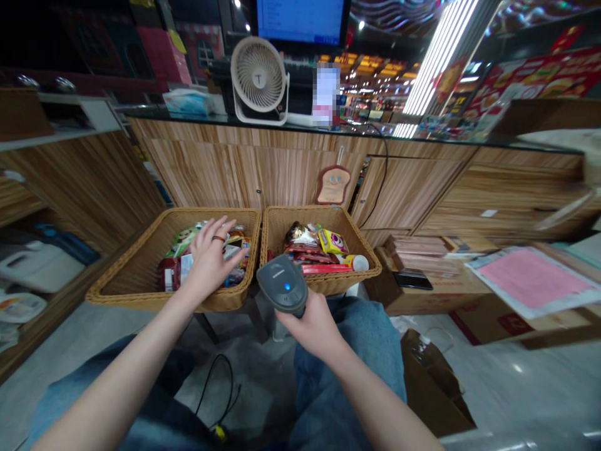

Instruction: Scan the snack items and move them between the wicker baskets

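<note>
My left hand (213, 254) is over the left wicker basket (117, 266), fingers spread, with a dark ring on one finger. Beneath it lie packaged snacks, among them a green packet (184, 240) and a dark red package (168, 274); the hand hides part of them. In my right hand (317, 322) is a grey barcode scanner (282, 285) with a lit blue light. The scanner is at the near left corner of the right wicker basket (369, 250). That basket holds a yellow packet (333, 241), several reddish packets (310, 254) and a white-lidded tub (359, 263).
Behind the baskets is a wooden counter (206, 169) with a white fan (259, 78) and a monitor (300, 22). To the right, a phone (413, 280) lies on a cardboard box (446, 291). A brown paper bag (434, 382) stands on the floor, and a black cable (230, 376) trails between my legs.
</note>
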### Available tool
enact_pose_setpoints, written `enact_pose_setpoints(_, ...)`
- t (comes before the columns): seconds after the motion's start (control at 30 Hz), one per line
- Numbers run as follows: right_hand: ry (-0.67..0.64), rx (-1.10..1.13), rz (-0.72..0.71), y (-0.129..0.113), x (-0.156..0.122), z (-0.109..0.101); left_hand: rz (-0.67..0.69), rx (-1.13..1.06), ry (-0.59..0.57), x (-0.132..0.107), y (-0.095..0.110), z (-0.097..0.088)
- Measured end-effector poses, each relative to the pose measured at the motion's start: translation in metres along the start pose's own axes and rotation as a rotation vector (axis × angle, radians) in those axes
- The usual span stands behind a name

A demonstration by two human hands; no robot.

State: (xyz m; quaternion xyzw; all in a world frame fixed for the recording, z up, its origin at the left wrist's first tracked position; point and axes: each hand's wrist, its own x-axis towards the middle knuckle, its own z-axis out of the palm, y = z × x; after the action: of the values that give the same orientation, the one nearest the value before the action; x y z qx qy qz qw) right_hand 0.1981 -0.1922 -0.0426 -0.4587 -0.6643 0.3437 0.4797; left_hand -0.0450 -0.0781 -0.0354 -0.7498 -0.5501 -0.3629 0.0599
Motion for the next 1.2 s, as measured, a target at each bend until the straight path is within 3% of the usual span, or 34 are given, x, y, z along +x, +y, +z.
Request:
enact_pose_setpoints(0.1, -0.015, -0.006, 0.002, -0.002, -0.001, 0.000, 0.112, -0.009, -0.134, 0.020, 0.016, 0.015)
enact_pose_setpoints(0.37, 0.030, 0.027, -0.013, 0.002, 0.001, -0.001, 0.311, 0.100, -0.746, 0.088, 0.068, 0.089)
enact_pose_setpoints(0.5, 0.047, 0.038, -0.024, 0.003, 0.002, -0.003, 0.326, 0.148, -0.899, 0.100, 0.086, 0.119)
enact_pose_setpoints(0.63, 0.058, 0.056, -0.042, 0.001, 0.002, -0.004, 0.349, 0.136, -0.941, 0.098, 0.090, 0.123)
enact_pose_setpoints(0.83, 0.058, 0.051, -0.046, 0.000, 0.001, -0.005, 0.379, 0.101, -0.869, 0.094, 0.076, 0.107)
enact_pose_setpoints(1.03, 0.061, 0.043, -0.038, 0.001, 0.002, -0.003, 0.212, -0.009, -1.007, 0.095, 0.082, 0.099)
enact_pose_setpoints(1.1, 0.063, 0.043, -0.038, 0.001, 0.002, -0.002, 0.198, 0.007, -0.960, 0.095, 0.084, 0.099)
enact_pose_setpoints(1.2, 0.062, 0.047, -0.040, 0.001, 0.002, -0.002, 0.237, 0.013, -0.790, 0.092, 0.078, 0.094)
